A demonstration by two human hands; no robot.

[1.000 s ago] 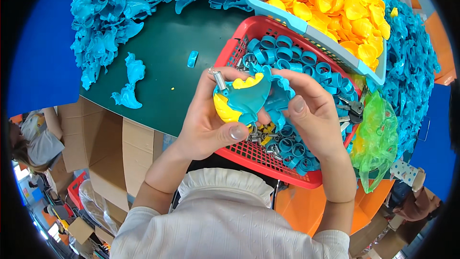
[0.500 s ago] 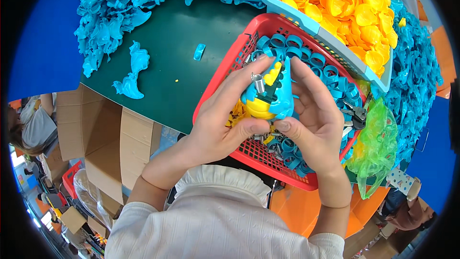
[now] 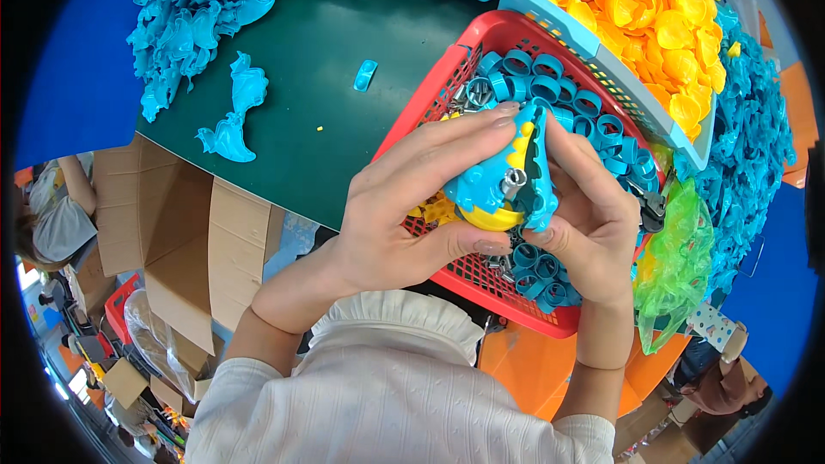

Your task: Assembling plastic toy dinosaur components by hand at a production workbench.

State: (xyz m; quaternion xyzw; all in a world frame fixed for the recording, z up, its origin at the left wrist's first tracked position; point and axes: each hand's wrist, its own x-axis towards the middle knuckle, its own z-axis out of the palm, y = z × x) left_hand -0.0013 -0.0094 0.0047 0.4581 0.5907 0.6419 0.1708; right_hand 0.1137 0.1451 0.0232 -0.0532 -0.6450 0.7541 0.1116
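Observation:
Both my hands hold a blue and yellow plastic toy body above a red basket. It looks like two shell halves with a gap along a toothed edge. A small shiny metal cylinder sits at the gap, its round end facing up. My left hand grips the yellow-edged half, thumb at the bottom and fingers along the upper side. My right hand holds the blue half from the right, its thumb near the bottom. Blue rings and metal cylinders lie in the basket beneath.
Yellow parts lie in the red basket. A light blue basket holds yellow shells. Blue shells are heaped far left, with loose ones nearer. A black-handled tool and green bag lie right. Cardboard box left.
The toy body has turned in my hands, and the gap between its halves looks wider. The metal cylinder now shows its end more than its side. My hands have shifted slightly right.

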